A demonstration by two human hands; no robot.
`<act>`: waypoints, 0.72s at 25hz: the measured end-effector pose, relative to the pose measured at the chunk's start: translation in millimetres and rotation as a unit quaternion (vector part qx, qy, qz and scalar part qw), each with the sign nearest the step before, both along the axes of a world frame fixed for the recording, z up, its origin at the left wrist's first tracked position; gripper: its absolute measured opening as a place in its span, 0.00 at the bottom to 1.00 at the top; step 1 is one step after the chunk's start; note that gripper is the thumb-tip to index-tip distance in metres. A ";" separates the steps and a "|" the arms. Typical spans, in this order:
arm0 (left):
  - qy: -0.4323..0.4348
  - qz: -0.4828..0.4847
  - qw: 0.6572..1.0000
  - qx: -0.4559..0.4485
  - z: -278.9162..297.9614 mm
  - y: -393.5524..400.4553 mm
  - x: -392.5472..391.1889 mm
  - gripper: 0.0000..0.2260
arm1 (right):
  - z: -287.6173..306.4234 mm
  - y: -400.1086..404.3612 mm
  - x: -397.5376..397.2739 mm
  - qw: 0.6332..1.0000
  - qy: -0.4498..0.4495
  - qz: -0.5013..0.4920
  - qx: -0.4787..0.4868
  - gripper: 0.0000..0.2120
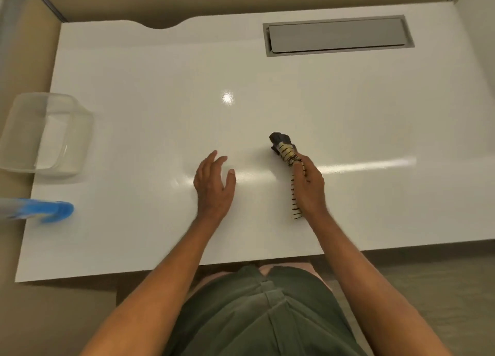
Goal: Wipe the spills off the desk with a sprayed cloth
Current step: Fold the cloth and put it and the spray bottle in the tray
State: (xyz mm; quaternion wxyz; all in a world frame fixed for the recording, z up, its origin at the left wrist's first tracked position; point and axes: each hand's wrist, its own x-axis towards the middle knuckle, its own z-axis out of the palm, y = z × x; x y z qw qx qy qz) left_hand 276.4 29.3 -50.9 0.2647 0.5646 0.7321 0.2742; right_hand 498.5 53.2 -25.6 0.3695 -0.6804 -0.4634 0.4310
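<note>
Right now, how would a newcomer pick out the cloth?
On the white desk, look near the front edge, right of centre, at the right hand. The cloth is the rolled strip it grips: pale yellow with dark stripes and a dark tip, the only patterned thing there.

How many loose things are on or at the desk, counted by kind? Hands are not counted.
Striped cloth, held in the right hand: 1
Clear plastic container: 1
Blue item at the left edge, blurred, kind not clear: 1
Total: 3
</note>
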 end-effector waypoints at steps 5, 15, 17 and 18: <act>-0.366 0.041 0.907 -0.205 47.7 9.3 48.5 0.18 | 58.8 8.2 8.9 0.852 0.489 -0.084 -0.166 0.17; -0.507 0.037 0.855 -0.099 105.3 -1.3 51.4 0.11 | 90.0 14.2 17.4 0.913 0.377 0.115 -0.102 0.19; -0.488 0.055 0.867 -0.079 112.6 -3.6 44.5 0.11 | 92.8 20.7 22.4 0.943 0.278 0.169 -0.062 0.16; -0.487 0.060 0.869 -0.071 116.4 -4.7 40.8 0.11 | 93.9 23.3 23.7 0.946 0.252 0.195 -0.054 0.16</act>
